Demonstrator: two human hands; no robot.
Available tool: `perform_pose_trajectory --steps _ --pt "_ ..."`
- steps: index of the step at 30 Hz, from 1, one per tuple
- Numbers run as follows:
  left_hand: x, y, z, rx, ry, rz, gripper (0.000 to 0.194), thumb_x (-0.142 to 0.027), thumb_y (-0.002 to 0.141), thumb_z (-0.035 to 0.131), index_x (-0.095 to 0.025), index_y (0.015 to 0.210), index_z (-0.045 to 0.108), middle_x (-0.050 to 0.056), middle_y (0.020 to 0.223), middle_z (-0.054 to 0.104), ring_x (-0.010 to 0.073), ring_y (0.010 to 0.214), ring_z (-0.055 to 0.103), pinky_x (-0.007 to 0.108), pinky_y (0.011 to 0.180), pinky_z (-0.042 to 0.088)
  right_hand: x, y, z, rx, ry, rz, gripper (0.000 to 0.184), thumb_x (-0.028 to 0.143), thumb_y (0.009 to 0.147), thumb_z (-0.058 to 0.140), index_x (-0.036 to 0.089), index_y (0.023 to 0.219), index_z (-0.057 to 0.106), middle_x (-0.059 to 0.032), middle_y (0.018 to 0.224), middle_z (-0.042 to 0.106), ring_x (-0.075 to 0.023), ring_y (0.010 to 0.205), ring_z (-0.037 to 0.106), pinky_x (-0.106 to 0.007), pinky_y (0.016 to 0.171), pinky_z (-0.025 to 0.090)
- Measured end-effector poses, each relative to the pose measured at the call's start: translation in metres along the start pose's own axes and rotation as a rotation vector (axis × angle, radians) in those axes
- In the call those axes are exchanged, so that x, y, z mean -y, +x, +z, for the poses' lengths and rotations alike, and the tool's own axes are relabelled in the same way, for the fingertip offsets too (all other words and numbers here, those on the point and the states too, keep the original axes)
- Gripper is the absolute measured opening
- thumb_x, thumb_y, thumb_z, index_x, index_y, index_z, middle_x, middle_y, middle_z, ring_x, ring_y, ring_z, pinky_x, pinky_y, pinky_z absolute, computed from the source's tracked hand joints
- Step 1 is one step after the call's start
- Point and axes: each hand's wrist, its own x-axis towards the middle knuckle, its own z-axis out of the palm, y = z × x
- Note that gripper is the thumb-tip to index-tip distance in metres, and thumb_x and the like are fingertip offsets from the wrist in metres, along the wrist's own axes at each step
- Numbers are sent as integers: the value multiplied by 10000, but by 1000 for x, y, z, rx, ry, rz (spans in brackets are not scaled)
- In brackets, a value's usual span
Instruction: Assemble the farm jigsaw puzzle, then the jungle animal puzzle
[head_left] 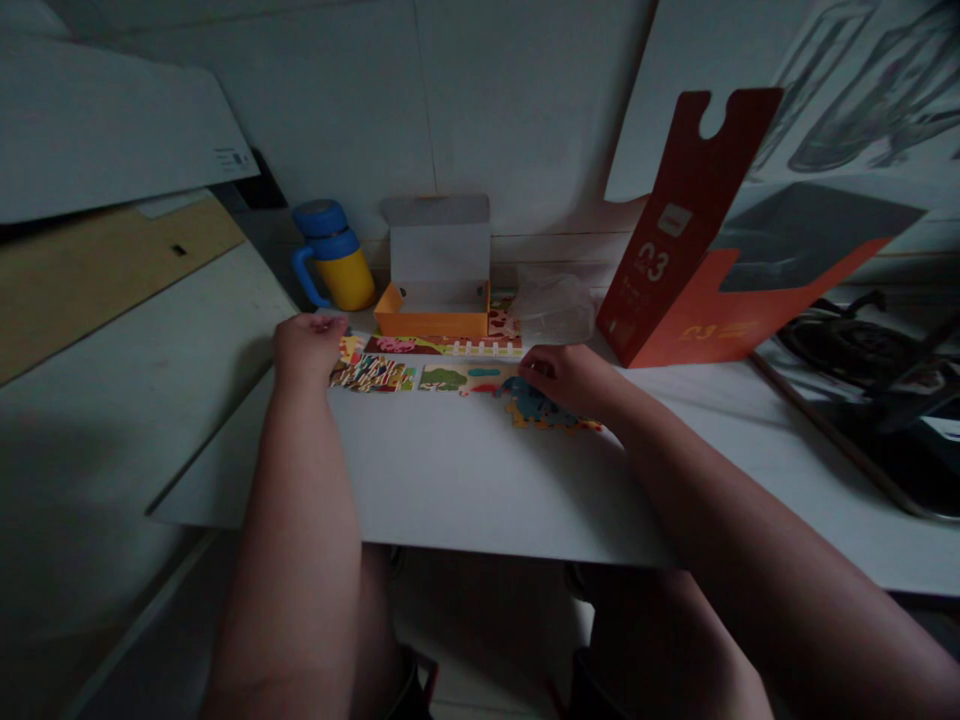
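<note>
Touching a blue-and-yellow section of flat cardboard jigsaw (529,404), right hand (561,376): fingers bent over its far edge, can't tell whether a piece is gripped. Left hand (309,342): fingers curled at the left end of the white counter (480,480), just beside a yellow-and-red printed piece (350,346); can't tell if anything is pinched.

Near the left hand, on its right: jumbled patch of thin multicoloured puzzle pieces with pale edges (375,374). Between that and the right hand: flat printed strip with a green bush (444,379), red patch toward its right end, near the blue section. Just beyond, lengthwise: printed strip with pink pigs and a white fence (484,348).

Farther out: shallow orange cardboard box with its pale lid standing up (431,323). Left of it, yellow jug with blue lid and handle (351,284). Right of it, crumpled clear plastic bag (555,310). Right side: tall orange carton with a notched upright flap (675,275). Far right: dark metal stove-like unit, details too dim.
</note>
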Motion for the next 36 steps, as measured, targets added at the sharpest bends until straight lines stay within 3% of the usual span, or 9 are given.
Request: perform_pose_trajectory --steps 3,5,10,14,17,20,24,29,36 --pt "-21 -12 17 12 -366 29 254 -375 881 716 -160 1012 753 74 944 788 219 844 735 308 748 595 3 0 0 -3 -1 10 248 346 1009 608 192 1036 801 -68 879 796 -160 692 640 -273 646 401" --pt "-40 -28 31 46 -500 111 248 -378 934 666 -169 1044 742 61 984 786 193 896 730 283 812 588 7 1 2 -4 60 9 251 356 1006 610 192 1033 798 -56 868 784 -154 693 627 -269 649 400" --pt "-90 -91 59 227 -518 280 231 -398 1023 607 -200 1080 711 51 1028 768 171 966 709 262 876 550 20 2 11 89 429 -66 414 555 1005 604 188 1100 772 -41 883 742 -168 741 599 -272 660 425" --pt "-111 -129 69 406 -569 450 170 -358 1029 622 -207 1035 699 56 1019 760 162 940 693 275 886 530 26 2 15 136 657 -59 493 663 986 594 186 1030 711 -39 862 689 -170 741 568 -275 655 441" --pt "-111 -134 73 564 -628 441 151 -317 1003 659 -204 1100 684 61 1024 748 153 932 690 283 885 529 23 2 13 91 683 32 496 692 974 593 203 946 664 7 730 597 -139 625 491 -258 565 375" --pt "-105 -130 73 767 -664 378 272 -312 950 725 -200 1190 665 37 944 717 144 832 679 280 796 538 18 3 9 -17 662 112 460 665 963 615 207 942 658 24 681 576 -133 582 480 -260 543 362" --pt "-102 -129 66 1006 -593 342 182 -355 932 731 -191 944 654 16 852 687 128 713 632 263 679 508 16 5 7 -91 624 132 424 628 947 639 205 966 666 22 669 593 -144 588 515 -269 559 396" --pt "-99 -128 56 1117 -384 397 255 -417 935 709 -204 808 653 -4 697 641 136 608 571 263 563 414 11 6 14 -93 611 81 463 647 936 648 202 1053 703 1 723 640 -151 609 535 -269 565 413" --pt "-90 -119 47 1249 -303 389 197 -403 822 800 -226 843 715 7 735 695 156 632 609 274 580 427 7 7 16 -119 518 51 427 579 971 625 193 1097 756 -25 805 723 -154 640 560 -266 585 413"
